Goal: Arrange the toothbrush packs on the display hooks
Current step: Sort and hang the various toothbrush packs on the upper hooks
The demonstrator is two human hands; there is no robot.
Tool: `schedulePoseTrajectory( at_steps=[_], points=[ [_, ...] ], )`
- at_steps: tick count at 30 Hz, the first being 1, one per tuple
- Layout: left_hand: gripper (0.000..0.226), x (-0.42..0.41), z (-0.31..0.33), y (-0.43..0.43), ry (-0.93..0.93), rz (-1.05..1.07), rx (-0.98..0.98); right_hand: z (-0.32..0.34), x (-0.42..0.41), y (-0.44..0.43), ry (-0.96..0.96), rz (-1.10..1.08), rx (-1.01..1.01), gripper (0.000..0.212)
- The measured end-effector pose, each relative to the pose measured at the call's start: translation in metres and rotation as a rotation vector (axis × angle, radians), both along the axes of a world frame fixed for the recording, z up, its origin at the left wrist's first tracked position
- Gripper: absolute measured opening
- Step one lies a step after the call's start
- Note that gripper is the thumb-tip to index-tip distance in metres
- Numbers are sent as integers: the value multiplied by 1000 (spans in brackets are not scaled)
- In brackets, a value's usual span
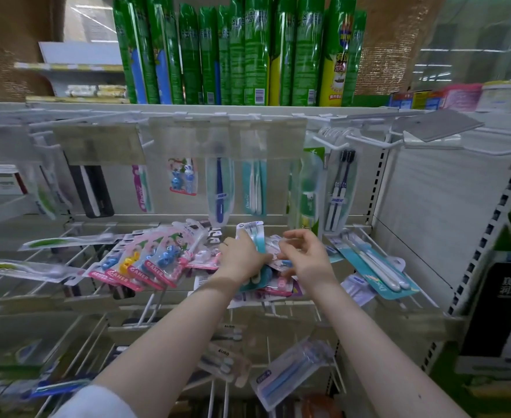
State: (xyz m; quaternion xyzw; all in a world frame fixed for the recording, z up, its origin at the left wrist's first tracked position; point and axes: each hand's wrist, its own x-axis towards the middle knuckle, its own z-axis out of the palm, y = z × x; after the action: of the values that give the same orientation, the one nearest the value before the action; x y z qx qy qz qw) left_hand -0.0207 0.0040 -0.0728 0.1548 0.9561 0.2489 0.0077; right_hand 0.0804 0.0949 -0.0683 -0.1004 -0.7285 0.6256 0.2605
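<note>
Partway, I'd judge. The top row has hung packs (220, 191), but the upper-right hooks (365, 140) are bare. A loose pile (157, 260) lies across the middle-row wires, not hung. My left hand (242, 257) grips a teal toothbrush pack (255, 236), held upright over the pile. My right hand (307, 257) has its fingers curled at a clear pack just beside it; I can't tell if it's actually gripping. Most of the pile is left to hang.

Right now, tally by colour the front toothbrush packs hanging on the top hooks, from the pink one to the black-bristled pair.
Pink pack: 1
Blue bunny pack: 1
Navy pack: 1
Teal-and-white pack: 1
Green pack: 1
Black-bristled pack: 1
Total: 6
</note>
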Motion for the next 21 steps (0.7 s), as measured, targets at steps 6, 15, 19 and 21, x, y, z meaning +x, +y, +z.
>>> schedulePoseTrajectory(
  at_steps=[6,15,19,21],
  points=[
    [60,4,1,1,48,2,72,-2,-1,1,5,13,0,10],
    [52,22,12,-7,123,104,186,-1,6,13,35,-19,-7,9],
    [53,38,17,-1,125,96,342,-1,10,22,79,-58,11,14],
    [49,49,18,6,118,73,437,0,16,29,94,-75,19,12]
  ],
)
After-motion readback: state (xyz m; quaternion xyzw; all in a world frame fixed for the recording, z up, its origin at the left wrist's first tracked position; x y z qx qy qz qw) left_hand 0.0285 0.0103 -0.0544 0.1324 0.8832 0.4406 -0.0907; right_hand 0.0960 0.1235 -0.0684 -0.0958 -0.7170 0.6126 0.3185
